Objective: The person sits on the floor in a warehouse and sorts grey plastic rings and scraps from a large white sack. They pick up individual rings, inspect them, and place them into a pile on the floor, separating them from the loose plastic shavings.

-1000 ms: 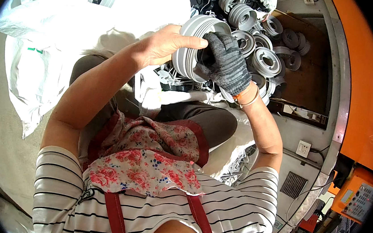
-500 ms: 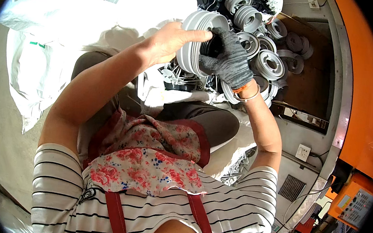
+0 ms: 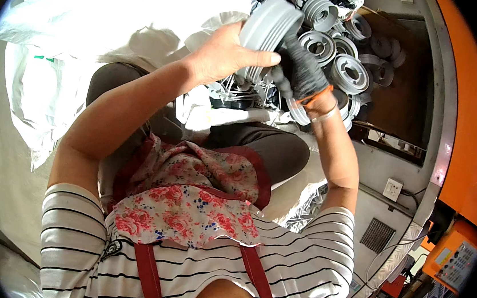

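While hands (image 3: 259, 56) grip grooved pulley (image 3: 270, 25), pulley pile (image 3: 340, 49) crowds right edge.

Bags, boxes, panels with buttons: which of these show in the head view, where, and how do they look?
White plastic sack: upper left, large, crumpled, a grey pulley lying on it.
Cardboard box: upper right, brown, open, grey grooved pulleys piled at its left.
Control panel: lower right, orange housing, grey face with small buttons.
Wall socket: right, small white square.

Workshop: piled grey pulleys (image 3: 349, 73), orange machine (image 3: 470, 131)
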Demonstrator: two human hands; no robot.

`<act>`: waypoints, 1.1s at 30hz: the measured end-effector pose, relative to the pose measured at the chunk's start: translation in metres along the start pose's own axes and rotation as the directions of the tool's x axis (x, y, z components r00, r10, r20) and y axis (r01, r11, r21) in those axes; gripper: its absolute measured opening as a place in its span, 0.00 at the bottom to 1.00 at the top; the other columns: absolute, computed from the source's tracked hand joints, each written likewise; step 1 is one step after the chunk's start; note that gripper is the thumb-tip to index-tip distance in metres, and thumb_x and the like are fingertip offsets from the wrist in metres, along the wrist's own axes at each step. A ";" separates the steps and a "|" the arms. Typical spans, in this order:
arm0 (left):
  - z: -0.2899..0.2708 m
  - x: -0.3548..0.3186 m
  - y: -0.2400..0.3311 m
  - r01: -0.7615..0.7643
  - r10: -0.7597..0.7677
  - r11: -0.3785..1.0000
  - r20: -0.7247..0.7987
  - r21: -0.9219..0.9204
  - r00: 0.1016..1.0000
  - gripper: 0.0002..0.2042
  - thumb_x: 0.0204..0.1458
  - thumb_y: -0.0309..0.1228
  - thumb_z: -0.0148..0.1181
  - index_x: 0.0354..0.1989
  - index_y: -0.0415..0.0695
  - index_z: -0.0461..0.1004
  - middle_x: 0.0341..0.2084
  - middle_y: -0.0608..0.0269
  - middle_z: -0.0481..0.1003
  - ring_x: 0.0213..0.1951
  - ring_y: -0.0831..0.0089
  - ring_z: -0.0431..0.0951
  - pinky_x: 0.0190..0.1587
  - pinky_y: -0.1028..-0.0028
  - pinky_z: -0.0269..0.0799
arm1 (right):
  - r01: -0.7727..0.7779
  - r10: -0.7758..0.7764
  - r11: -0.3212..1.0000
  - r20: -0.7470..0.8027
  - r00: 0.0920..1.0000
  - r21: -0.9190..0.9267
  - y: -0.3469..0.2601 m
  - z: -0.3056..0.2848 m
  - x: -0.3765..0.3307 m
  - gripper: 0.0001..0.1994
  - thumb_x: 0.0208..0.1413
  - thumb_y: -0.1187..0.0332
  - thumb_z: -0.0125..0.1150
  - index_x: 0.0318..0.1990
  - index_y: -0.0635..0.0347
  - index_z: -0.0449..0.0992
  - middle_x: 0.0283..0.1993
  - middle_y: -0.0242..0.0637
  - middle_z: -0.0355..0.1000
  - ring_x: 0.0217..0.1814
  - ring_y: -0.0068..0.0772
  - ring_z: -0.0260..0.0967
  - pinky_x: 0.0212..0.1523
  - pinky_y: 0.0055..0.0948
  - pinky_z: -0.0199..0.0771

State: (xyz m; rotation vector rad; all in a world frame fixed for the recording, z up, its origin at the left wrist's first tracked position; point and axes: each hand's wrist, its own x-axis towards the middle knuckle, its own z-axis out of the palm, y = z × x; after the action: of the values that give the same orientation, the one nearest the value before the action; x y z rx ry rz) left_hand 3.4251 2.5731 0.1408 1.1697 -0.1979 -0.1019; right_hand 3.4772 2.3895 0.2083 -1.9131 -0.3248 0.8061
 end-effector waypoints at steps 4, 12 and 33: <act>-0.018 0.008 0.017 -0.259 0.365 0.818 -0.116 0.514 0.924 0.27 0.43 0.37 0.69 0.48 0.34 0.68 0.37 0.51 0.75 0.37 0.67 0.76 0.40 0.72 0.73 | -0.130 0.008 0.859 -0.240 0.971 -0.496 0.016 -0.023 -0.004 0.31 0.48 0.41 0.58 0.43 0.64 0.69 0.34 0.46 0.74 0.32 0.35 0.73 0.32 0.30 0.72; -0.033 0.016 0.032 -0.179 0.499 0.599 -0.189 0.781 0.846 0.31 0.45 0.43 0.66 0.49 0.27 0.67 0.45 0.39 0.71 0.48 0.58 0.72 0.51 0.67 0.68 | -0.410 0.220 0.107 -0.380 0.898 -0.906 0.201 -0.115 -0.019 0.34 0.45 0.57 0.62 0.62 0.50 0.60 0.65 0.35 0.58 0.66 0.39 0.53 0.67 0.32 0.49; -0.023 0.017 0.021 -0.048 0.009 0.990 -0.283 -0.131 0.959 0.17 0.50 0.38 0.62 0.42 0.38 0.72 0.32 0.59 0.75 0.33 0.72 0.73 0.42 0.72 0.67 | -0.014 0.405 0.171 0.057 0.913 -0.985 0.245 0.056 0.037 0.19 0.48 0.60 0.52 0.45 0.60 0.76 0.45 0.52 0.73 0.48 0.50 0.70 0.51 0.41 0.69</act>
State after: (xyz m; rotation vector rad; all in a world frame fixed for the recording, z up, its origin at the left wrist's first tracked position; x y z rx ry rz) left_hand 3.4456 2.5990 0.1533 1.0309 0.0441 0.0765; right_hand 3.4384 2.3335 -0.0362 -3.1315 -0.9932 1.2843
